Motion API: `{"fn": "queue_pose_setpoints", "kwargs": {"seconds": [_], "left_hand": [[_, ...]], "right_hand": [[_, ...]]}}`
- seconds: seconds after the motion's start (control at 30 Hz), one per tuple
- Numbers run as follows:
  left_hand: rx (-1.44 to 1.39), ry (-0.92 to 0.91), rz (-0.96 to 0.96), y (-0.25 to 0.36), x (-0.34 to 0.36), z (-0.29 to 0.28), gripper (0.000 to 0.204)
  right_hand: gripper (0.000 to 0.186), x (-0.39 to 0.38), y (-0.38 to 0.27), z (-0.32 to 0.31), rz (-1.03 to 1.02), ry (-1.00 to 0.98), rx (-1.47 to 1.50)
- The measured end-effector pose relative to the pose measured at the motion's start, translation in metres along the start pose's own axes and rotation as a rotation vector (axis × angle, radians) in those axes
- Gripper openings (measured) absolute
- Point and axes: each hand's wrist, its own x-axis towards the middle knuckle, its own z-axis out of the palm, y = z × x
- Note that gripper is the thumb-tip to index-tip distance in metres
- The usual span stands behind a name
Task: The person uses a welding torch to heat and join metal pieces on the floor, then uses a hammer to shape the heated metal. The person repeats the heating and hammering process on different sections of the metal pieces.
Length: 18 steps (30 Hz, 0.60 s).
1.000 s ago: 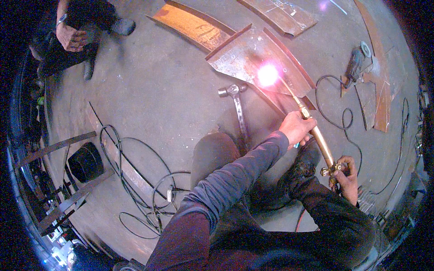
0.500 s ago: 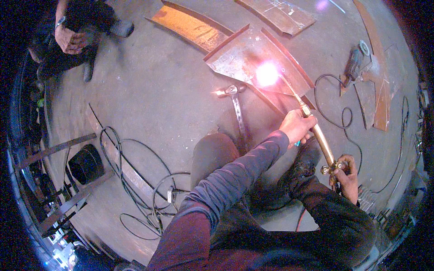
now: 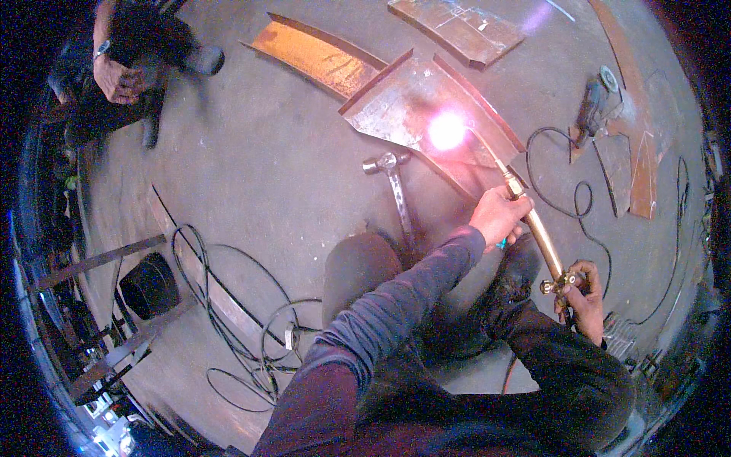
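A brass gas torch (image 3: 542,238) runs slantwise between my hands, its thin tip reaching up and left. My left hand (image 3: 499,217) is closed round the front of the torch, just behind the nozzle. At the rear, my right hand (image 3: 583,298) grips the torch by its valve knobs. Bright pinkish-white glare sits at the tip and hides the spot beneath it. Under that glare lies a flanged steel plate (image 3: 387,103), with a raised rim along its edges. A hammer (image 3: 397,190) rests on the floor, left of the plate.
An orange-rusted curved channel (image 3: 316,55) touches the plate's far left side. Another steel piece (image 3: 457,30) lies beyond. At right are an angle grinder (image 3: 594,107) and its cord. Coiled cables (image 3: 205,305) lie at lower left. A co-worker's hand (image 3: 118,80) shows at upper left.
The view has shifted slightly, so the plate and hammer sit a little differently in it. Both hands keep their hold on the torch, and the glare stays on the plate.
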Motion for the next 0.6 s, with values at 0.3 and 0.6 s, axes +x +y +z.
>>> {"fn": "queue_pose_setpoints", "kwargs": {"seconds": [0.3,0.6], "left_hand": [[0.143,-0.166,0.033,-0.01,-0.008,0.003,0.034],[0.481,-0.568,0.03,-0.025,-0.048,0.111,0.052]], "right_hand": [[0.042,-0.007,0.011,-0.009,-0.01,0.021,0.07],[0.045,-0.032,0.038,-0.039,-0.194,0.218,0.36]]}}
